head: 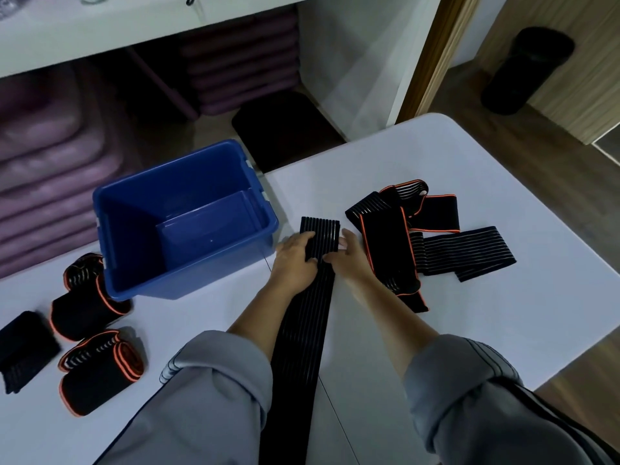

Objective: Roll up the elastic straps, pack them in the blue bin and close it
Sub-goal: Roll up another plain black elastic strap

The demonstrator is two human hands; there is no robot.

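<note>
This looks like a yoga or fitness studio's storeroom. Stacks of folded purple mats (50, 156) fill the open white shelving (100, 38) beyond the bench's (469, 330) far edge. Sports elastic straps (439, 213) lie heaped near its right edge, and wood flooring (503, 156) runs past its far corner.
</note>
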